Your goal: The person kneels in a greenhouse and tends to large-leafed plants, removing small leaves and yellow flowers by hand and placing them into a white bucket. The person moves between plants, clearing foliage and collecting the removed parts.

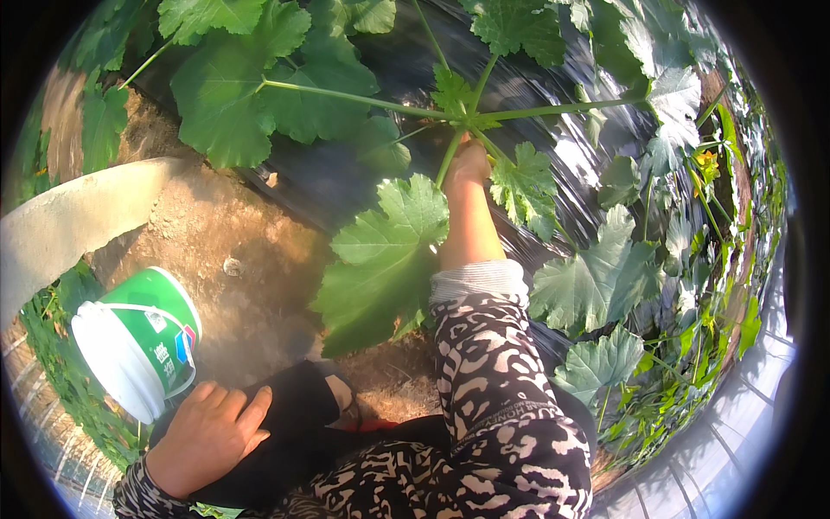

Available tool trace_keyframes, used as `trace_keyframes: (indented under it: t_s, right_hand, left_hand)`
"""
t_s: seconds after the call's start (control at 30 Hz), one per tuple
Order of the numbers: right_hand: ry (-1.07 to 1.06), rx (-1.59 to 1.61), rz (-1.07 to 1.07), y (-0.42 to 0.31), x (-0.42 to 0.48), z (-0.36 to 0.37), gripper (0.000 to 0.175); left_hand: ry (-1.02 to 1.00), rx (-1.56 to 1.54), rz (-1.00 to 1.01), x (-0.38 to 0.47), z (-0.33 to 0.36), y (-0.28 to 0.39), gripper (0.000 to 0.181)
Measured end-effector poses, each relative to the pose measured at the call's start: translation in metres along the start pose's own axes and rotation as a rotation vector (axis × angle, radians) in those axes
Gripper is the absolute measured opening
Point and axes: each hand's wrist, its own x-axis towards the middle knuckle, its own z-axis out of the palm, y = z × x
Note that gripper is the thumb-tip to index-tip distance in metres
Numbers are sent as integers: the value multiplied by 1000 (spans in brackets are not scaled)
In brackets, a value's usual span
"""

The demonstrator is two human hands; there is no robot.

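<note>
My right hand (468, 162) reaches in under the crown of a broad-leaved squash-like plant (463, 118), where its leaf stalks meet. The stalks hide its fingertips, so whether they grip anything does not show. Long stalks (363, 98) spread from that crown to both sides. A large lobed leaf (382, 266) hangs just left of my right forearm. Down at the lower left, my left hand (211, 431) rests over my dark-clad knee (272, 422), holding nothing, its fingers slightly apart. Beyond it stands a green and white plastic bucket (139, 318) with a white handle, bearing writing.
Shiny black plastic mulch film (298, 175) covers the bed beneath the plants. Bare soil (240, 240) lies between the bed and the bucket. A pale, slab-like edge (84, 207) crosses the left side. More large leaves (596, 279) and a yellow flower (708, 165) are on the right.
</note>
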Motion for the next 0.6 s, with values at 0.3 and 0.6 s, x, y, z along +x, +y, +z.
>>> trace_keyframes:
  t_s: [0.3, 0.6]
  right_hand:
    - [-566, -366, -290, -43, 23, -27, 34]
    - [-712, -685, -56, -83, 56, -12, 30]
  left_hand:
    - [-33, -24, -73, 1, 2, -3, 50]
    - [-52, -50, -75, 1, 3, -7, 48]
